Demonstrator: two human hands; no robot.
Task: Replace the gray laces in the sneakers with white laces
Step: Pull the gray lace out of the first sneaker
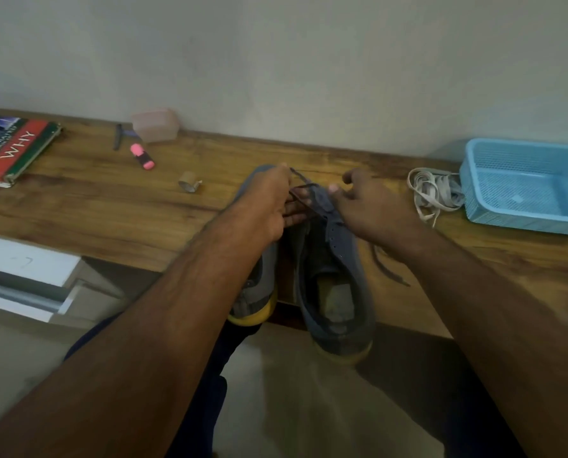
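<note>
Two blue-grey sneakers with yellow soles stand on the wooden table's near edge, heels toward me. The right sneaker (335, 282) shows its open mouth; the left sneaker (262, 282) is mostly hidden under my left forearm. My left hand (272, 200) pinches the gray lace (304, 190) over the right sneaker's front eyelets. My right hand (371, 203) rests on that sneaker's right flank, fingers loosely curled at the eyelets; a loose end of gray lace (386, 262) trails on the table beside it. The white laces (433, 193) lie in a heap to the right.
A light blue mesh basket (527, 183) stands at the right against the wall. At the back left lie a book (14, 147), a pink highlighter (142, 156), a dark pen (118, 137), a pink plastic box (157, 124) and a small tape core (188, 182).
</note>
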